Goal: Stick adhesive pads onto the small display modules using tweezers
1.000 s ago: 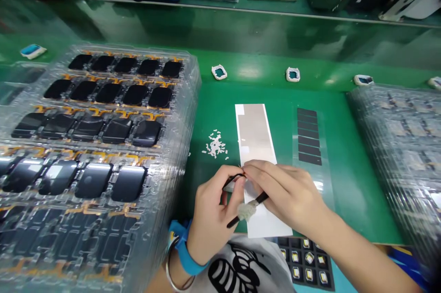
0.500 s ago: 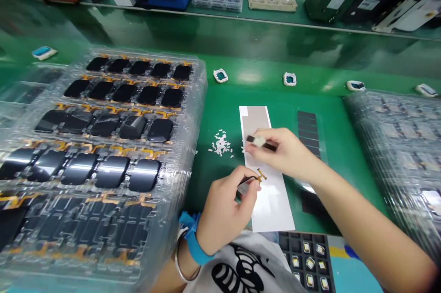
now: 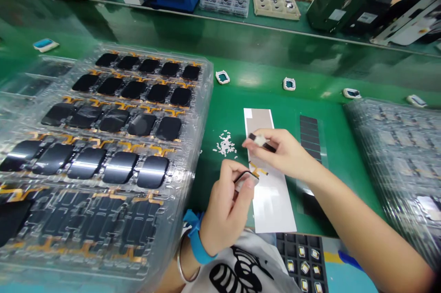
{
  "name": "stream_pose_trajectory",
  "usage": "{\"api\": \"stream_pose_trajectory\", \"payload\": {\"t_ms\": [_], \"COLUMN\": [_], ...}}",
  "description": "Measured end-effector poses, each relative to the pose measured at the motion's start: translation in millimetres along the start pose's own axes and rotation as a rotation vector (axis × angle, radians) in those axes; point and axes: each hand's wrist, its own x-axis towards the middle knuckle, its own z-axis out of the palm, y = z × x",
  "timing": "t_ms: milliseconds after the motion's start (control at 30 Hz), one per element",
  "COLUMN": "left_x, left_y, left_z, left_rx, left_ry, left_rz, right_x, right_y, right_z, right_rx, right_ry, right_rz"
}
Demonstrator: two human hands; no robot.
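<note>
Black glass screens fill every pocket you can see in the stacked clear plastic trays on your left, each with an orange flex ribbon beside it. You cannot tell from these pockets how many screens have been handled and how many have not. On your right, a second clear tray stack is too blurred to read. Straight ahead, a long white backing strip lies on the green bench mat, with a grey sheet covering its far end. A loose pile of white flakes sits just left of the strip, and a column of dark rectangular pads stands to its right, with several remaining in place.

Your left hand is nearly closed, its thumb and fingers pinching a small black-rimmed piece above the strip. An orange flex piece lies just beyond it, though you cannot tell whether the two are joined. Your right hand is curled and raised over the strip, holding a black stick with a white tuft between thumb and fingers.
</note>
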Motion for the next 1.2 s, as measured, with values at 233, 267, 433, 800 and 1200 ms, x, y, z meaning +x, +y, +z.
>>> {"api": "stream_pose_trajectory", "payload": {"t_ms": [233,267,433,800,1200], "left_x": [0,1,2,2,1], "left_y": [-2,-2,-2,0,0], "left_z": [4.3,4.4,3.9,3.0,1.3], "left_rx": [-0.156,-0.146,-0.104,-0.157,-0.227], "left_ry": [0.079,0.078,0.042,0.045,0.053], "left_rz": [-0.078,-0.077,-0.079,-0.120,-0.152], "right_x": [-24,-24,-26,-29,-37], "right_y": [3,4,7,3,-2], "right_z": [-2,0,3,9,14], "right_rx": [0.366,0.399,0.459,0.453,0.343], "right_ry": [-0.236,-0.241,-0.259,-0.201,-0.059], "right_rz": [0.128,0.117,0.110,0.100,0.050]}}
